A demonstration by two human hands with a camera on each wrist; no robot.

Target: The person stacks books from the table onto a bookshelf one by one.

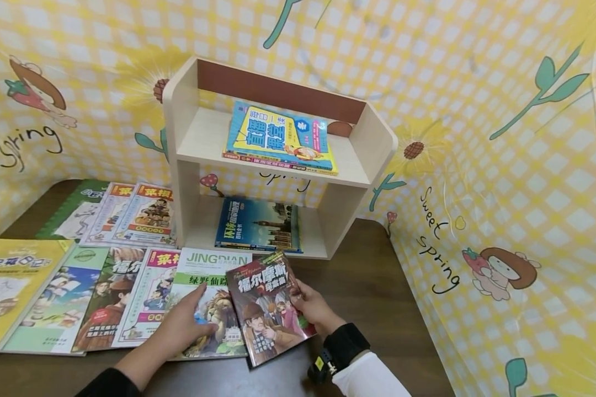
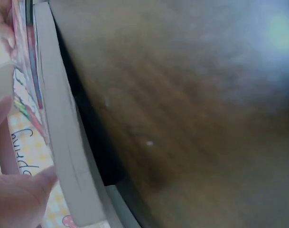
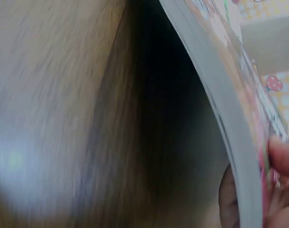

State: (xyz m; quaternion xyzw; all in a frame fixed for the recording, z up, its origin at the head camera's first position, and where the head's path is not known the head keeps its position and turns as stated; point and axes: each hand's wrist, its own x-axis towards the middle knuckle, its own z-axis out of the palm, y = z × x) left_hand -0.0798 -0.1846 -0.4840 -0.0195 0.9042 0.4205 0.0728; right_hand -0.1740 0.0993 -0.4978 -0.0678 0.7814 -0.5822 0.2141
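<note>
My right hand (image 1: 318, 306) grips a dark brown comic book (image 1: 270, 325) by its right edge, tilted above the table. In the right wrist view, the thumb lies on the cover and a finger shows beneath the pages (image 3: 220, 99). The left hand (image 1: 181, 322) rests at a green-and-white book (image 1: 211, 259) with a lion on its cover, thumb and forefinger spread. A thick page edge (image 2: 70, 123) stands beside the left fingers in the left wrist view. The brown book's left side overlaps the lion book.
A two-tier wooden shelf (image 1: 186, 204) stands behind; blue-and-yellow books (image 1: 278, 135) lie on its upper tier and a blue book (image 1: 258, 223) on the lower. To the left, several books, including a yellow one (image 1: 20, 264), overlap on the dark table (image 1: 382, 309). Checked cloth hangs around.
</note>
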